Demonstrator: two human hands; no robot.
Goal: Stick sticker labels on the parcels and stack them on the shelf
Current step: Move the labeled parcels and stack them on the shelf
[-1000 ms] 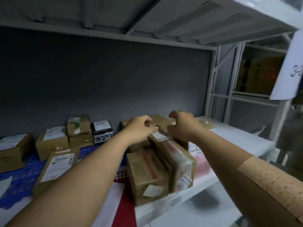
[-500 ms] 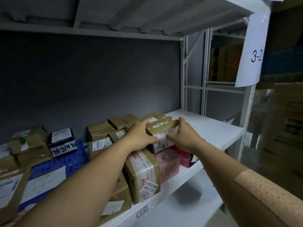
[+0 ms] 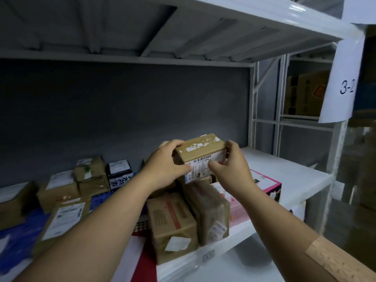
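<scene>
Parcel [image 3: 200,157]: a small brown carton with a white barcoded label on its near face, held clear above the pile on the shelf [image 3: 289,174], mid-scene and slightly right of centre. Going from largest downward, I note the white shelf running left to right, a grey back wall behind it, and a hanging sign [image 3: 343,82] marked 3-2 at far right. Below the carton stand two upright cartons [image 3: 173,224], side by side at the near edge, with a pink box [image 3: 266,184] to their right. Further labelled cartons lie to the left.

My left hand [image 3: 164,165] grips the carton's left end, fingers curled over the top edge. My right hand [image 3: 230,165] grips the right end, thumb on the label. The long axis runs left to right between both hands, neither nearer. I judge placement is the step pending.
</scene>
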